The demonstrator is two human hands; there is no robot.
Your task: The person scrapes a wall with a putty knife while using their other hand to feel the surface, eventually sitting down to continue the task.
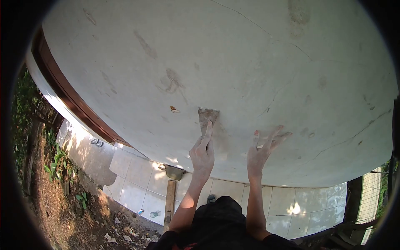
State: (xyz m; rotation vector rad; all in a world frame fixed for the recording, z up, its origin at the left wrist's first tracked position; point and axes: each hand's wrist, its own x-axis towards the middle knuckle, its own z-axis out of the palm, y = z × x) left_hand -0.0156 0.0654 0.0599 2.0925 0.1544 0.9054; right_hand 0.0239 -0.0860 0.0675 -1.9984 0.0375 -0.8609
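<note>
A pale wall with cracks and stained patches fills most of the head view. My left hand is closed round a putty knife, its index finger stretched along the blade, and the blade's wide edge lies against the wall. To the right, my right hand has its fingers spread close to the wall and holds nothing. A small brown chipped spot shows on the wall left of the blade.
A basin stands on the tiled floor beside a wooden plank. A glass and sandals are at the lower left. A brown frame edges the wall, with soil and plants beyond.
</note>
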